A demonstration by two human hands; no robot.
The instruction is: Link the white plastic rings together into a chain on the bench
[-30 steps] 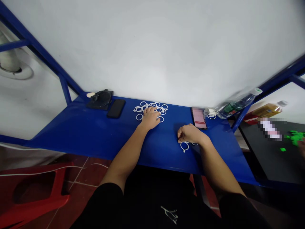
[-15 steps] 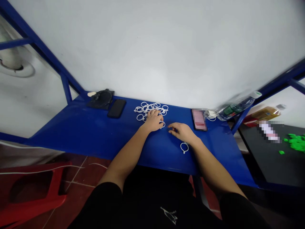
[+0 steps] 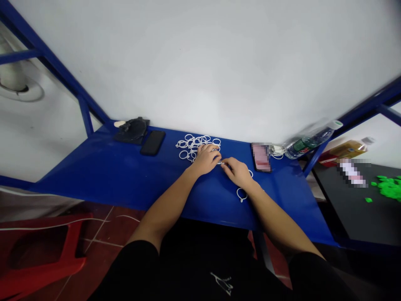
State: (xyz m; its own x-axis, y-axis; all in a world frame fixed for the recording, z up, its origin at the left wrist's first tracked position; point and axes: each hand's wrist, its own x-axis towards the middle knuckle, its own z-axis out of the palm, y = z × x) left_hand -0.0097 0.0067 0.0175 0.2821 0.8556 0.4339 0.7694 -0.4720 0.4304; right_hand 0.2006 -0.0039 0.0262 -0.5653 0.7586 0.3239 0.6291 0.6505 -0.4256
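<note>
A heap of several white plastic rings (image 3: 194, 144) lies on the blue table (image 3: 103, 171) near the wall. My left hand (image 3: 205, 159) rests at the heap's front right edge, fingers curled. My right hand (image 3: 237, 171) meets it fingertip to fingertip, and both pinch one white ring (image 3: 220, 162) between them. Two more white rings (image 3: 242, 194) lie on the table just in front of my right wrist.
A black phone (image 3: 153, 142) and a dark pouch (image 3: 133, 129) lie at the back left. A phone with a red screen (image 3: 261, 156) and a lying water bottle (image 3: 310, 138) are at the back right. A red stool (image 3: 40, 246) stands at the lower left, green bits (image 3: 389, 187) on a black table right.
My right hand has left the rings near the table's front and moved left to meet my left hand. My left hand has drawn a ring out of the heap toward it.
</note>
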